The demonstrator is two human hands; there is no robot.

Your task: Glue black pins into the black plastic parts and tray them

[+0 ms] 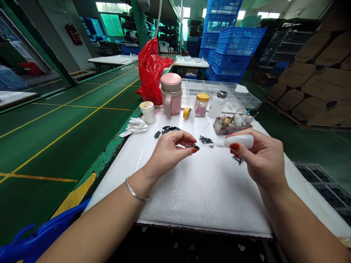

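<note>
My left hand (pixel 174 148) pinches a small black part (pixel 195 147) between thumb and fingertips, above the white foam-covered table (pixel 203 197). In my right hand (pixel 264 155) is a white squeeze bottle (pixel 241 141), lying nearly level with its thin nozzle pointing left at the black part. I cannot tell whether the tip touches it. Just behind the nozzle lies a pile of small black rings (pixel 206 140). Some thin black pieces (pixel 238 159) lie below the bottle, partly hidden by my right hand. Behind my left hand are larger black pieces (pixel 170 129).
Toward the back stand a pink mug (pixel 172 95), a red plastic bag (pixel 151 69), a white tub (pixel 148 112), a yellow-lidded jar (pixel 202 105), a white pump bottle (pixel 217 105) and a small box of bottles (pixel 233 128). White gloves (pixel 135 126) lie at the left edge. Blue crates (pixel 233 47) are stacked beyond.
</note>
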